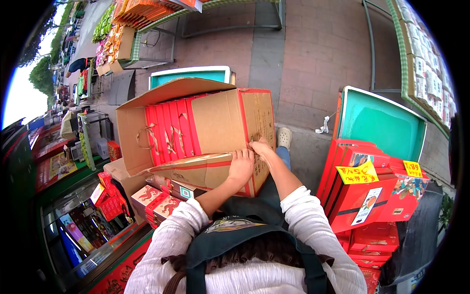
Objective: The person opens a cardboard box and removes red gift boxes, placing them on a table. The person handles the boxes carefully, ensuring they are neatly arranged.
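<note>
An opened cardboard carton (219,121) with red edging stands before me, its flaps folded out. Inside, at its left part, several red gift boxes (170,128) are packed side by side, with tan ribbon handles lying loose on them. My left hand (242,165) has its fingers curled over the carton's near edge, beside the near flap (198,165). Close to it, my right hand (261,147) grips the carton's near right corner, the thumb and fingers partly hidden. The two hands almost touch.
Patterned gift boxes (158,202) are stacked at the carton's near left. Red gift boxes (363,198) with yellow handwritten signs rise at my right, before a teal tray (382,121). Another teal tray (191,75) lies behind the carton. Metal-legged display tables (231,26) stand farther off.
</note>
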The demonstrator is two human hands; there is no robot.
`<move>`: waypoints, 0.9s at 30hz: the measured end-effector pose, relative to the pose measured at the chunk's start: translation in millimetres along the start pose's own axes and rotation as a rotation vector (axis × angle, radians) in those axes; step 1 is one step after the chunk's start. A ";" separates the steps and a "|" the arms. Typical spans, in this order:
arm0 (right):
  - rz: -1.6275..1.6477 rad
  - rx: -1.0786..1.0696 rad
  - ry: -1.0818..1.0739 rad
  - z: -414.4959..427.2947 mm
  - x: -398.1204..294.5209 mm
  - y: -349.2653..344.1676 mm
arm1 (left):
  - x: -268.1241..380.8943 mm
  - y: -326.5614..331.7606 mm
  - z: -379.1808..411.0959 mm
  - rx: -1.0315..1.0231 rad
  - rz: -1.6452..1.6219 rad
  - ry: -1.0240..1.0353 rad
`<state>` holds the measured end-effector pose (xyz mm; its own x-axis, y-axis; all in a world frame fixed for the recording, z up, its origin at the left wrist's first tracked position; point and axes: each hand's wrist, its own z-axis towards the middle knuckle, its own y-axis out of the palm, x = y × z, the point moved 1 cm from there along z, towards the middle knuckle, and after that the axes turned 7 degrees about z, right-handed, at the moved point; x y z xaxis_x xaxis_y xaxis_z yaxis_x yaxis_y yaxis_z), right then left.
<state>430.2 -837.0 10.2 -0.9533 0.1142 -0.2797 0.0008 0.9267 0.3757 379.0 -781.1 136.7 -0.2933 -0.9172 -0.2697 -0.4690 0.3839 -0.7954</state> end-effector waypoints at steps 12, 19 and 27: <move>-0.422 0.251 -0.357 -33.9 -3.2 12.0 | -2.3 11.1 -12.6 0.118 0.045 0.059; -0.226 0.213 -0.408 -28.5 1.9 18.0 | 5.5 11.5 -11.4 0.069 0.127 0.055; -0.295 0.197 -0.549 -20.0 2.1 17.5 | 2.7 13.2 -13.1 0.091 0.095 0.040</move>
<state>422.2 -827.7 33.9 -0.6291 -0.0367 -0.7765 -0.1319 0.9894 0.0601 361.1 -777.1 132.6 -0.3665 -0.8717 -0.3253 -0.3609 0.4555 -0.8138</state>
